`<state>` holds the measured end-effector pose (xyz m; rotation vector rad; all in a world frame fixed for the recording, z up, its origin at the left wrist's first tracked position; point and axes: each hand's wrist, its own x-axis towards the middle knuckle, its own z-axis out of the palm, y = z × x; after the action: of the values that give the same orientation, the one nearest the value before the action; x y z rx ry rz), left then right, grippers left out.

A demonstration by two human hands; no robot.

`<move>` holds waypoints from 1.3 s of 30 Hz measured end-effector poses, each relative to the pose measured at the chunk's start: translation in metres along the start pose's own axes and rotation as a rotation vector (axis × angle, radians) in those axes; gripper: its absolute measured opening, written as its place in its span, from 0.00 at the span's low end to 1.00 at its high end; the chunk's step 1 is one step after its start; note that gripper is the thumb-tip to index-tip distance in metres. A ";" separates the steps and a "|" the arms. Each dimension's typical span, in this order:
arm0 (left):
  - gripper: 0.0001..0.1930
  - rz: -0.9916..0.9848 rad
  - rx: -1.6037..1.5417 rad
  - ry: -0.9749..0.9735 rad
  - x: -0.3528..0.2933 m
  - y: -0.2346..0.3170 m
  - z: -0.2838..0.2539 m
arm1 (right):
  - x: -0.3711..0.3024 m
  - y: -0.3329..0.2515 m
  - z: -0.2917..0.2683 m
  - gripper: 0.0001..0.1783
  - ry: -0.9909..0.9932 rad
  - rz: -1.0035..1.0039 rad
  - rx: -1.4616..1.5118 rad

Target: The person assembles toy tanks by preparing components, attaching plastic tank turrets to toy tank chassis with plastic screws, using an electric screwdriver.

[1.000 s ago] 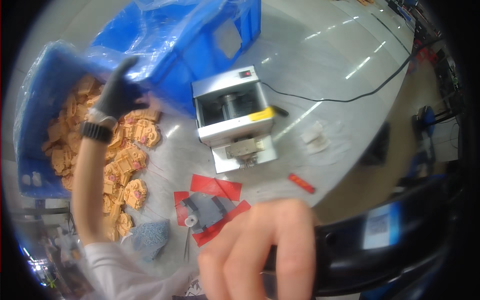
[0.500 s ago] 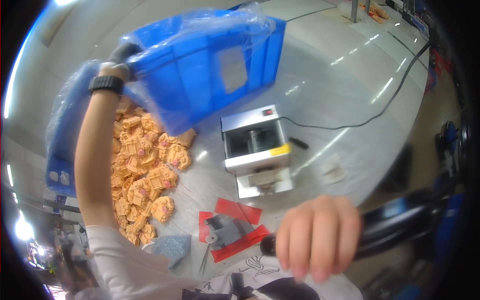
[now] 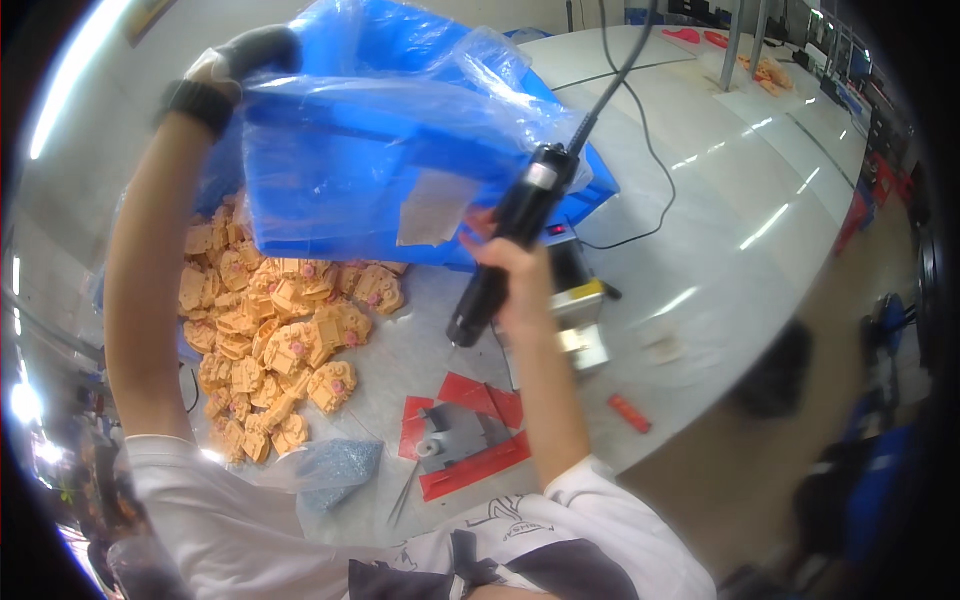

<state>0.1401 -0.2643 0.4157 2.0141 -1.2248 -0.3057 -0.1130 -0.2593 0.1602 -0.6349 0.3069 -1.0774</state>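
Observation:
My left hand (image 3: 262,52), in a dark glove and with a black band on the wrist, grips the upper left rim of a blue plastic bin (image 3: 335,190). Clear plastic film (image 3: 490,75) hangs over the bin's edge, and the bin is tilted; what it holds is hidden. In front of the bin, my right hand (image 3: 512,265) is closed round a black electric screwdriver (image 3: 530,195), its tip slanting down toward the left and its cable running up. Several orange-yellow moulded parts (image 3: 290,300) lie heaped below and left of the bin.
Behind my right forearm stands a small white machine (image 3: 590,345). A grey fixture (image 3: 465,435) with red pieces lies near the table's front, beside tweezers (image 3: 402,495) and a bag of bluish bits (image 3: 340,470). A red stick (image 3: 630,413) lies near the right edge.
My right hand has moved up and left with the screwdriver, from the lower right to the bin's front. My left hand has risen, and the bin has shifted and tilted with it.

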 end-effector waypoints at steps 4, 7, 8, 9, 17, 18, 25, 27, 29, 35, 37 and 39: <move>0.11 -0.030 0.108 0.062 -0.029 0.005 0.003 | -0.001 0.018 0.005 0.21 -0.042 -0.001 0.069; 0.12 -0.029 0.101 0.090 -0.053 0.010 -0.004 | -0.010 0.015 0.012 0.21 -0.040 -0.063 0.058; 0.12 -0.034 0.100 0.106 -0.062 0.007 -0.010 | -0.013 0.013 0.017 0.22 -0.039 -0.068 0.056; 0.12 -0.043 0.098 0.124 -0.071 0.003 -0.017 | -0.016 0.011 0.024 0.22 -0.049 -0.055 0.052; 0.13 -0.321 0.031 0.400 -0.232 -0.098 -0.087 | -0.030 -0.010 0.078 0.23 -0.277 -0.275 0.150; 0.13 -0.364 0.022 0.446 -0.261 -0.111 -0.094 | -0.034 -0.012 0.087 0.25 -0.312 -0.315 0.148; 0.14 -0.552 0.029 0.752 -0.448 -0.149 -0.144 | -0.100 0.001 0.183 0.29 -0.697 -0.594 -0.029; 0.15 -0.578 0.038 0.832 -0.491 -0.148 -0.151 | -0.121 0.017 0.200 0.30 -0.724 -0.525 -0.014; 0.15 -0.591 0.044 0.904 -0.522 -0.145 -0.155 | -0.141 0.033 0.215 0.33 -0.716 -0.440 -0.029; 0.16 -0.654 0.068 1.066 -0.605 -0.143 -0.162 | -0.206 0.089 0.262 0.26 -0.916 -0.326 -0.041; 0.16 -0.659 0.085 1.092 -0.618 -0.135 -0.161 | -0.199 0.121 0.293 0.23 -1.188 -0.568 0.635; 0.17 -0.692 0.105 1.141 -0.643 -0.133 -0.161 | -0.228 0.105 0.293 0.21 -1.045 -0.066 -0.059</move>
<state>-0.0148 0.3879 0.3250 2.0862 0.1684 0.5539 0.0133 0.0732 0.3093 -1.1714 -0.5927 -0.6767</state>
